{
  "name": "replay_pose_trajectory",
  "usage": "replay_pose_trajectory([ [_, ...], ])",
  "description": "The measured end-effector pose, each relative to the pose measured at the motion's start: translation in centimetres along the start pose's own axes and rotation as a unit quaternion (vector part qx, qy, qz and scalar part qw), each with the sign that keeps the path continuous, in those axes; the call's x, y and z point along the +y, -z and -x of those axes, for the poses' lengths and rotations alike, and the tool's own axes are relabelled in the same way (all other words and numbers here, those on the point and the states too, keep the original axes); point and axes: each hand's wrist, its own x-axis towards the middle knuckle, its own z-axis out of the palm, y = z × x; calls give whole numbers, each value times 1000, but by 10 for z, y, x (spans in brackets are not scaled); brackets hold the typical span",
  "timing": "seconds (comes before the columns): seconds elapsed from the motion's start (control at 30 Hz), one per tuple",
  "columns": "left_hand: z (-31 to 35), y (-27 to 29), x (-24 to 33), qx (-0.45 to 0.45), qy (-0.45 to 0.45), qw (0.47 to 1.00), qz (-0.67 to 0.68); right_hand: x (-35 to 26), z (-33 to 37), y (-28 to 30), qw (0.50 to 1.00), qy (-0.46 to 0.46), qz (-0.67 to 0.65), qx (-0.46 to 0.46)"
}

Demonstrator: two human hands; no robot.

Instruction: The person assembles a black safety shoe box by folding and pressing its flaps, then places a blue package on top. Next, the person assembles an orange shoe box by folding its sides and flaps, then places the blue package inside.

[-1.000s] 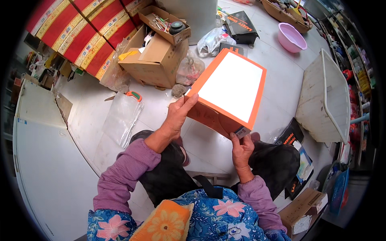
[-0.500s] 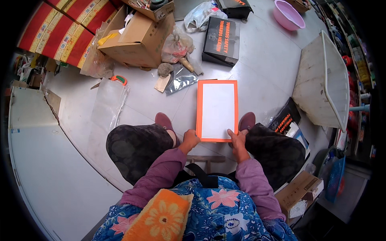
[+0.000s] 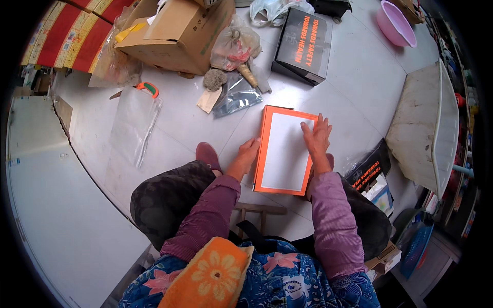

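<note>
Box (image 3: 286, 151), orange with white top panel, sits low between the shoes (image 3: 207, 155), slightly skewed; floor contact hidden. Change: hands are off the near corners and up along the long sides, box turned a little. Left hand (image 3: 247, 155) half-curled, fingertips at the left edge, not wrapped round it. Right hand (image 3: 318, 137) spread wide over the right edge, thumb above the panel; pressing or hovering, can't tell. Means: no firm hold shows, so box is probably supported from below, steadied rather than carried. Black box (image 3: 302, 45) lies beyond; grey plastic pouch (image 3: 238, 96) near far-left corner.
</note>
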Motion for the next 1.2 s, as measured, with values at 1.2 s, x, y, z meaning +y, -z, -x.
replay_pose_trajectory([
  [1.2,65,-30,5,97,-369,780,-496,-31,37,17,991,-3,-54,-124],
])
